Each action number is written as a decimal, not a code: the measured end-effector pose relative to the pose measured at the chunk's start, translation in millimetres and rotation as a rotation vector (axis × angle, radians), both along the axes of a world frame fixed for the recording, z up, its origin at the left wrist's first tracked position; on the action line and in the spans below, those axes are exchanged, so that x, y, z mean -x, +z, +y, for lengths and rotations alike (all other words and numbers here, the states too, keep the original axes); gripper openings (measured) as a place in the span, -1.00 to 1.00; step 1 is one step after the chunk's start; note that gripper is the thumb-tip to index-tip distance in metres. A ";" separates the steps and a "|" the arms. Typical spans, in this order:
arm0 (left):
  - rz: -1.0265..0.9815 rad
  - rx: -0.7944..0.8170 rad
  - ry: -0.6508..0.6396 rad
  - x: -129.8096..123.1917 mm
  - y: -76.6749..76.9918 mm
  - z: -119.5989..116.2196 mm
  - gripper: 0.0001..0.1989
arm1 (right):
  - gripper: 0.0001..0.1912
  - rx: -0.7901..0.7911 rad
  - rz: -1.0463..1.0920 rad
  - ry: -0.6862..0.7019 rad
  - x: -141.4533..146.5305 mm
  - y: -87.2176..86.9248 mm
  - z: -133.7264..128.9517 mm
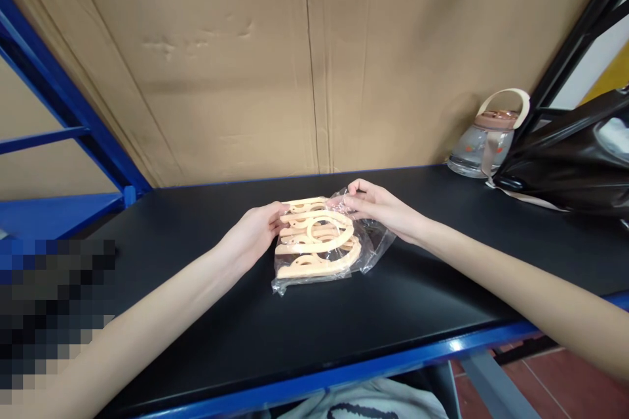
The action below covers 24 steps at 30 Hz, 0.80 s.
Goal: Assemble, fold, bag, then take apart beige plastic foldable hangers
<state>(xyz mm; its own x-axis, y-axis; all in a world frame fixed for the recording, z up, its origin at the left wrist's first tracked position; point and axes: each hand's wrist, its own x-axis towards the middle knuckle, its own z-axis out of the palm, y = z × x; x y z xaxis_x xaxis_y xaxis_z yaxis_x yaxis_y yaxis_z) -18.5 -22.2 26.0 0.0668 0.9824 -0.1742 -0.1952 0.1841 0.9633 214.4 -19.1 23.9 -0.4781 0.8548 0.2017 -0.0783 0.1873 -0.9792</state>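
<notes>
Several pale orange plastic pieces, which look like folding clothes hangers (314, 247), lie stacked inside a clear plastic bag (376, 242) on the black tabletop (314, 334). My left hand (258, 229) is closed on the bag's left edge, its fingertips partly hidden behind the bag. At the upper right, my right hand (378, 206) pinches the loose plastic. The bag's right end is crumpled and spreads out beneath that hand.
A clear water bottle (484, 141) with a brown lid and cream handle stands at the back right, beside a shiny black bag (570, 170). A cardboard sheet (221, 65) closes off the back. Blue metal frame posts (73, 91) rise at the left.
</notes>
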 end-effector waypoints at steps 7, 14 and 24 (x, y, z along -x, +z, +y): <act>0.066 -0.036 0.042 -8.3 1.2 -4.4 -0.80 | -0.92 0.034 0.112 -0.081 1.4 6.5 -0.6; 0.061 -0.043 0.125 -11.3 -2.3 -7.9 -0.88 | -0.60 -0.010 0.102 -0.040 -0.6 1.5 3.2; -0.043 -0.111 0.272 -11.9 10.5 -14.1 -0.86 | -0.54 0.141 0.157 -0.167 -0.6 10.3 -5.4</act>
